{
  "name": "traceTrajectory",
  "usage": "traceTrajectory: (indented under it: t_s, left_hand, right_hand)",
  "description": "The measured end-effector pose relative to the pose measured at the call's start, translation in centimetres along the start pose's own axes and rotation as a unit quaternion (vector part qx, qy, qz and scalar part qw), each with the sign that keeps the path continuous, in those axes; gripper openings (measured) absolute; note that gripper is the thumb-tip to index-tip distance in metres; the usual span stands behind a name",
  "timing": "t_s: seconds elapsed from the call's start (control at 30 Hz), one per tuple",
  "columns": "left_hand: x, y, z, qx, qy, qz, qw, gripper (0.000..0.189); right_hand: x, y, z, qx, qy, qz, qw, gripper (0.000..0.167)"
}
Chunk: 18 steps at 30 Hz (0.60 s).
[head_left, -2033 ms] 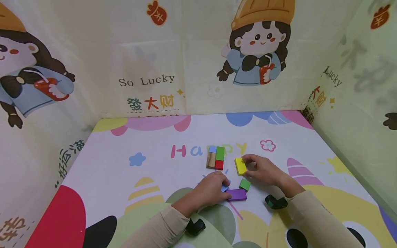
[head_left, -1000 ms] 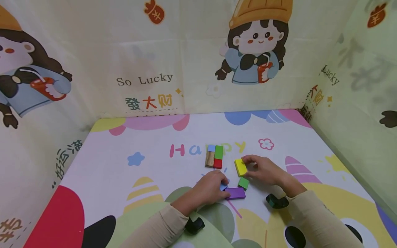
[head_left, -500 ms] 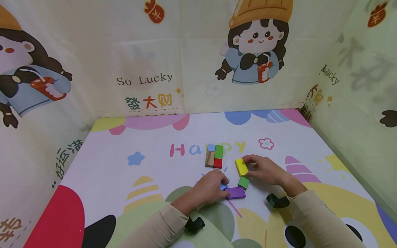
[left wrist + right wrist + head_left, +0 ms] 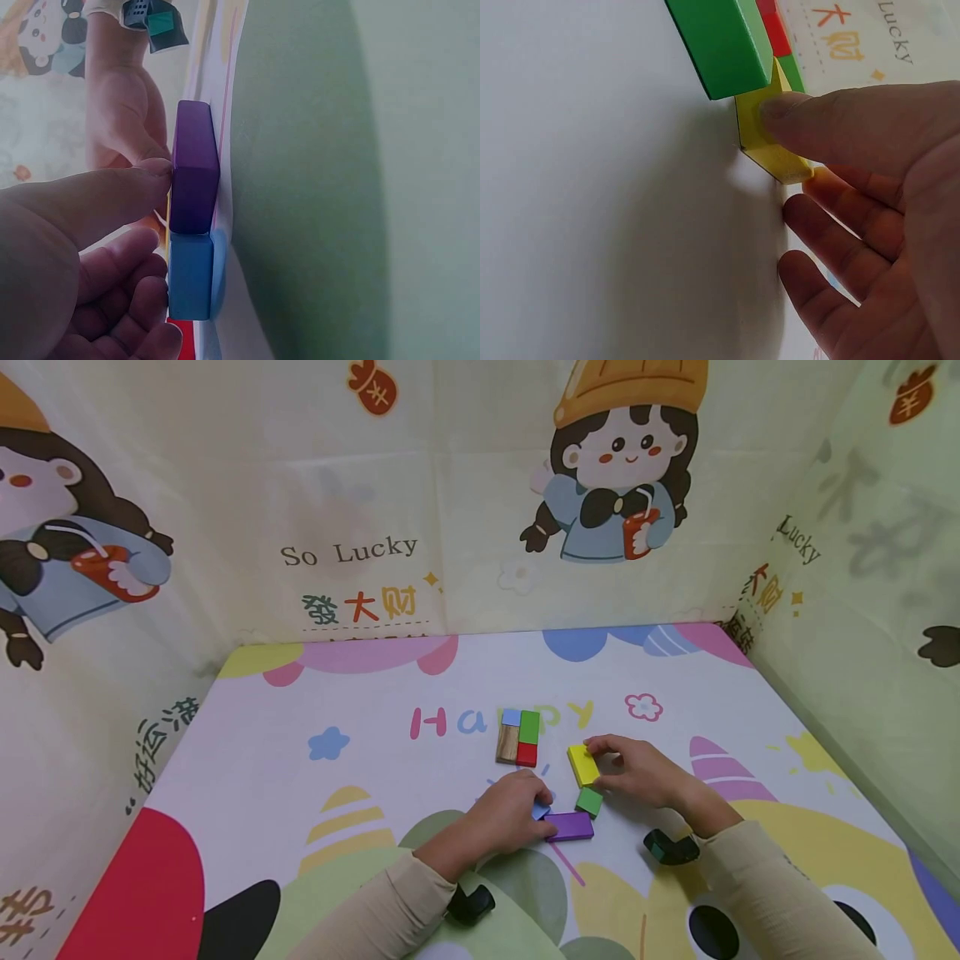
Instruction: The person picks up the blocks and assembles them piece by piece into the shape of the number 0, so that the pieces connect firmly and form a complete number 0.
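Observation:
My left hand (image 4: 510, 814) lies beside a purple block (image 4: 570, 827) and a light blue block (image 4: 540, 811). In the left wrist view its thumb presses the purple block (image 4: 196, 165), while curled fingers lie by the blue block (image 4: 190, 276), which sits end to end with the purple one. My right hand (image 4: 637, 771) pinches a yellow block (image 4: 582, 766) between thumb and fingers, its thumb on the side in the right wrist view. A green block (image 4: 589, 802) sits between the yellow and purple blocks, touching the yellow one or nearly so. The blue block is partly hidden by my left hand.
Farther off stands a group of four-sided blocks placed together: a small blue block (image 4: 512, 717), a green block (image 4: 529, 727), a red block (image 4: 527, 755) and a wooden block (image 4: 507, 744). Printed cloth walls (image 4: 480, 527) border the patterned tabletop (image 4: 420, 685) behind and at both sides.
Over two seconds my right hand has brought the yellow block slightly nearer to me, narrowing its gap to the green block. My left hand has stayed almost still.

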State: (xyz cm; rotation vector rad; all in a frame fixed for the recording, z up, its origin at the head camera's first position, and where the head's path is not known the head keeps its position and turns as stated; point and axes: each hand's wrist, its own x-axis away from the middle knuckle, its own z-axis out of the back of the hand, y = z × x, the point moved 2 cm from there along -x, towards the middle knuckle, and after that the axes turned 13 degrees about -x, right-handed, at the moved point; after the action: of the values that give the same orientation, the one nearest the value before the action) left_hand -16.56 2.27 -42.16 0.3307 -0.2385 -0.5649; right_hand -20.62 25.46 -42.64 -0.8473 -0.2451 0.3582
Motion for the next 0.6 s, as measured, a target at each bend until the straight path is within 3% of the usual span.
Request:
traceTrajectory:
  t_s: [0.6]
  left_hand:
    - [-0.03,0.00,-0.07,0.003,-0.002,0.006,1.0000,0.032]
  right_hand:
    - [0.10,-0.41,-0.02,-0.001,-0.001,-0.010,0.9999,0.045]
